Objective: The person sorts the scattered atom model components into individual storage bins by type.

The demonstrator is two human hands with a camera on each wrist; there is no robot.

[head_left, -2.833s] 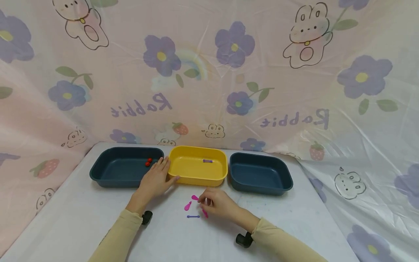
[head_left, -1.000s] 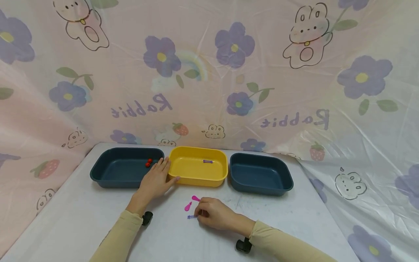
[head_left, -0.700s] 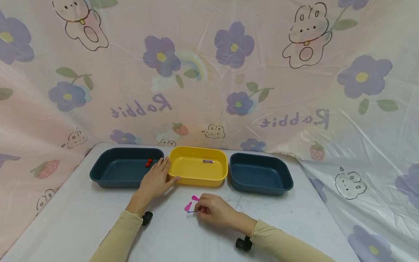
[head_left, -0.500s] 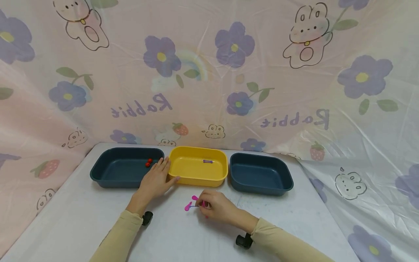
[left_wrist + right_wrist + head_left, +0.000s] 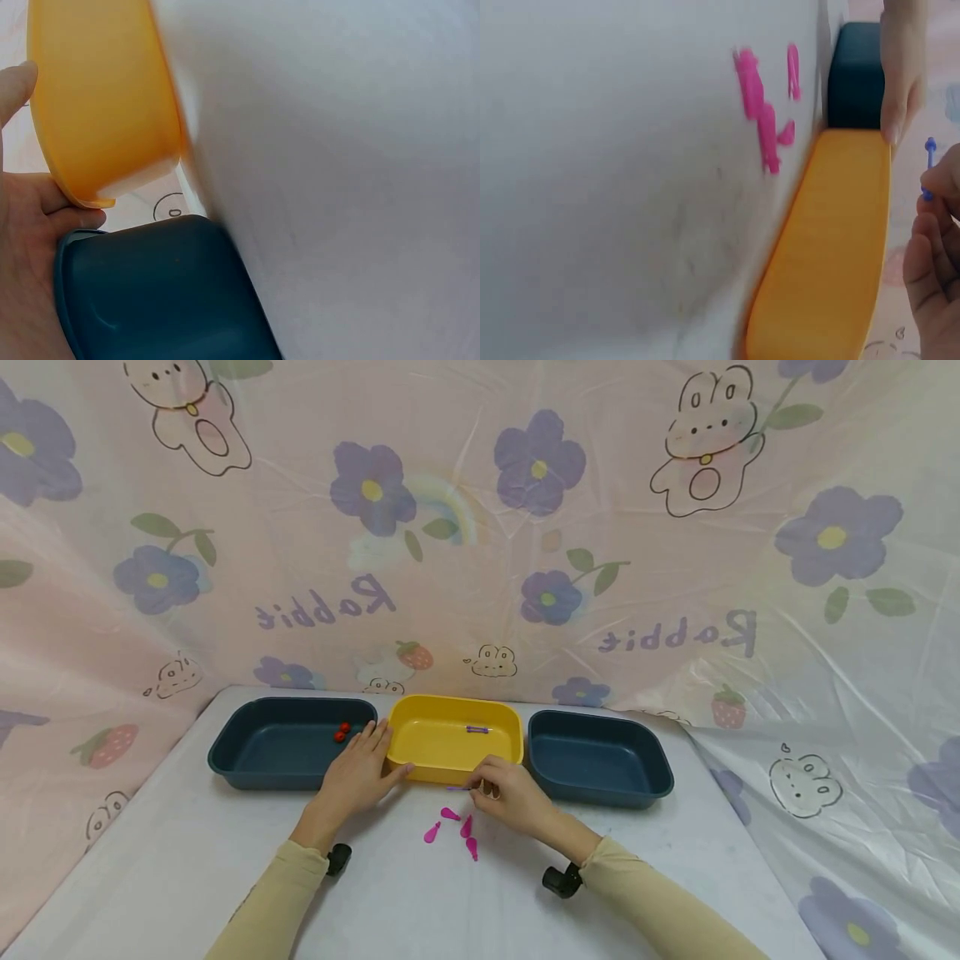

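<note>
My right hand (image 5: pixel 512 795) pinches a small purple rod with knobbed ends (image 5: pixel 930 154) between thumb and fingertips, just in front of the yellow bin (image 5: pixel 427 772). The right wrist view has the rod above the bin's rim level. Another purple piece (image 5: pixel 477 729), much alike, lies inside that bin. My left hand (image 5: pixel 357 774) rests with extended fingers across the neighbouring rims of the yellow bin and the left dark blue bin (image 5: pixel 255 775); its thumb touches the yellow rim. Several pink teardrop-shaped pieces (image 5: pixel 472 847) lie on the white table before the yellow bin.
Two small red pieces (image 5: pixel 342 732) sit in the left blue bin. A second dark blue bin (image 5: pixel 600 787) stands right of the yellow one. Behind all three hangs a printed curtain (image 5: pixel 465 552). Black cameras (image 5: pixel 561 882) are strapped at the wrists.
My right hand has picked up the purple rod from the table beside the pink pieces and carried it forward to the yellow bin's front edge. The left hand has stayed in place.
</note>
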